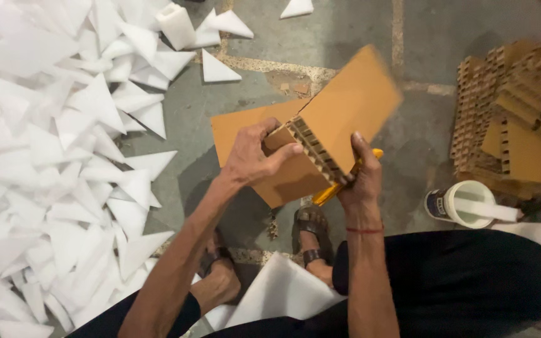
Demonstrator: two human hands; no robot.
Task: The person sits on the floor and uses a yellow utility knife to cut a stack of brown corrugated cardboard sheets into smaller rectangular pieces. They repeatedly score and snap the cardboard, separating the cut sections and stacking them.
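My left hand (255, 156) grips the near end of a thick brown honeycomb cardboard piece (345, 103), thumb across its open cell edge. My right hand (361, 178) steadies the same piece from the right side and also holds a yellow-handled tool (327, 193), probably a knife, whose blade is hidden. The piece is tilted up, its far end blurred. A flat brown cardboard sheet (239, 128) lies on the floor beneath it.
A large heap of white foam triangles (51, 156) covers the floor at the left. Stacked honeycomb cardboard pieces (515, 106) stand at the right. A white tub (464, 203) with a stick sits nearby. A white foam sheet (283, 291) lies by my sandalled feet (311, 235).
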